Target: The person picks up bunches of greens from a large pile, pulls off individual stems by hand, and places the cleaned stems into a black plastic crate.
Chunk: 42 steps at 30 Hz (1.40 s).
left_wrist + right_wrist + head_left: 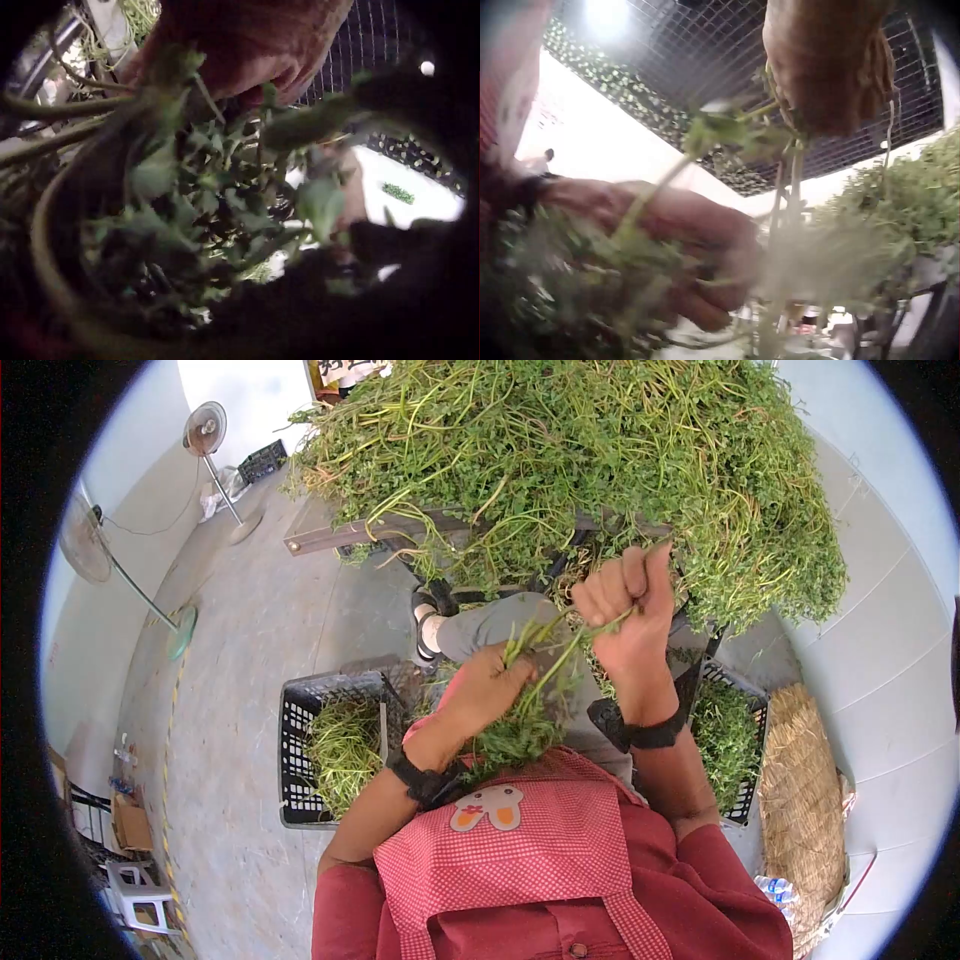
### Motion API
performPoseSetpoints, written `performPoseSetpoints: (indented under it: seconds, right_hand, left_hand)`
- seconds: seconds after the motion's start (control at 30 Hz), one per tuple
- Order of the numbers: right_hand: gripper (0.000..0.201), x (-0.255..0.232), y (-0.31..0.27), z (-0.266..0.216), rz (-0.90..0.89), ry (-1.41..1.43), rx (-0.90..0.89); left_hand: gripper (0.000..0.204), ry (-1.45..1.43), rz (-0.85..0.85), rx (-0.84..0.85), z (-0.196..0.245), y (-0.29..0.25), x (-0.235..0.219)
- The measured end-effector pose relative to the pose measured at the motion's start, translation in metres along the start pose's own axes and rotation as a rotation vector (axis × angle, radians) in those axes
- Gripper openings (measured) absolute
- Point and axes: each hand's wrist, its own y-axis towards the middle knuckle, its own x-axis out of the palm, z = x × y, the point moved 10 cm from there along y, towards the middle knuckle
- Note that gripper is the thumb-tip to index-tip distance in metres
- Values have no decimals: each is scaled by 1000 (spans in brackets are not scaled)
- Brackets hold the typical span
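A bunch of leafy green stems (pixel 515 745) hangs from my left hand (pixel 485 690), which grips it in front of the apron. My right hand (pixel 630 610) is raised a little higher and to the right, with its fingers curled round a thin green stem (pixel 570 658) that runs down toward the bunch. In the left wrist view, blurred leaves (pixel 217 195) fill most of the space below the hand. The right wrist view shows the right hand (pixel 829 67) above, with stems dangling under it, and the left hand (pixel 690 232) lower down among leaves.
A big heap of the same greens (pixel 580 460) covers a table beyond the hands. Black crates of greens stand on the floor, one at the left (pixel 335 750) and one at the right (pixel 730 740). A straw bundle (pixel 800 790) lies by the right wall; fans (pixel 205 430) stand at left.
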Motion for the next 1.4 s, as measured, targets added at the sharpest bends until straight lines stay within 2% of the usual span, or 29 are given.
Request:
performPoseSetpoints:
  seconds: [0.03,0.07,0.1,0.13,0.17,0.23,0.27,0.3,0.37,0.4,0.43,0.5,0.6,0.63,0.7,0.8,0.9,0.97,1.03,1.1,1.13,1.23,1.3,1.33,1.4]
  right_hand:
    - [50,9,-7,6,-1,0,0]
    - [50,27,-19,22,-64,78,88]
    - [50,45,-28,32,-125,156,178]
    - [49,71,-33,24,-335,75,152]
    - [49,74,-29,19,-339,77,149]
    - [48,51,-13,-5,-116,-203,-36]
    - [45,35,-3,-6,-31,-320,-62]
    - [45,26,3,-5,-44,-326,-63]
    - [43,-24,6,6,220,-602,74]
    - [40,-25,5,7,181,-576,36]
    - [40,-31,4,12,184,-574,37]
    - [39,-33,4,19,129,-579,39]
    - [40,-30,4,24,125,-531,36]
    - [40,-26,5,25,120,-529,34]
    - [40,-28,2,28,200,-490,72]
    - [37,-16,2,30,96,-441,6]
    - [34,-19,0,35,152,-412,25]
    - [34,-21,-1,37,135,-406,18]
    - [35,-16,-2,38,115,-403,9]
    - [39,-21,-6,37,230,-319,-15]
    - [39,-21,-8,37,231,-320,-14]
    - [40,-8,-13,45,136,-221,55]
    - [46,7,-23,51,88,-273,94]
    - [46,9,-24,50,92,-273,95]
    - [51,2,-24,48,204,-169,108]
  left_hand:
    - [19,122,106,49,1,4,-12]
    - [19,121,109,50,-12,13,-16]
    - [19,-121,243,-89,-45,20,-33]
    - [20,-365,379,-228,-68,16,-46]
    - [20,-362,381,-224,-73,15,-55]
    - [20,-382,417,-292,-66,-1,-67]
    - [23,-564,384,-255,-50,-5,-62]
    - [23,-570,386,-242,-36,-8,-66]
    - [31,-521,430,-45,-9,-17,-89]
    - [34,-430,438,78,1,-17,-103]
    - [34,-428,438,74,-2,-19,-107]
    - [24,-285,363,76,5,-22,-104]
    - [16,-258,394,88,33,-27,-68]
    - [16,-255,397,92,28,-23,-64]
    - [14,-121,245,170,24,-8,-43]
    - [15,-215,171,158,22,1,-20]
    - [14,-200,124,78,25,0,-11]
    - [15,-163,133,121,10,5,-9]
    - [15,-127,141,167,14,6,-9]
    - [16,-73,126,190,18,5,-6]
    - [16,-75,126,189,15,7,-5]
    - [16,-55,243,231,6,13,-16]
    - [16,-211,277,196,4,17,-23]
    - [17,-245,243,61,-4,14,-22]
    - [19,-288,272,-5,-1,10,-25]
